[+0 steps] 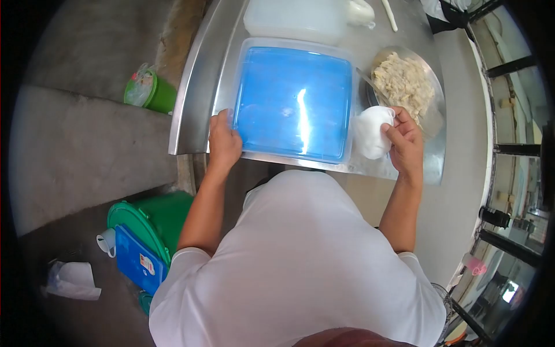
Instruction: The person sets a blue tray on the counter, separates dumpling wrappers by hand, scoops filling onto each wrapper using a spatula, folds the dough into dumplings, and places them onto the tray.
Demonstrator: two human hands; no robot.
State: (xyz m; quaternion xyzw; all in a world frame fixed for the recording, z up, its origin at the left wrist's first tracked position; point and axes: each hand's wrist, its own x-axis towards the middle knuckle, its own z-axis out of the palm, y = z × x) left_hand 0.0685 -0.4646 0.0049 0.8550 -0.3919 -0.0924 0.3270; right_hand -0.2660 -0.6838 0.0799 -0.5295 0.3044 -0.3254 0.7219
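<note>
My left hand (pixel 225 139) is closed on the lower left edge of a plastic box with a shiny blue top (pixel 277 104) and a clear rim. The box lies flat on the metal table. To its right, my right hand (pixel 406 137) pinches a soft, white, rounded piece (pixel 372 132) by its right edge, thumb in front. Its material is unclear; it could be dough or cloth. Just beyond that hand stands a metal bowl (pixel 437 87) holding pale chopped food (pixel 403 81). A thin metal utensil (pixel 370 82) leans at the bowl's left side.
Beyond the box sit a translucent container (pixel 289 20), a white lump (pixel 361 13) and a pale stick (pixel 389 14). The steel table (pixel 199 75) has a raised left edge. On the floor are a green bucket (pixel 159 92), a large green tub (pixel 167 217) and a blue lid (pixel 139 260).
</note>
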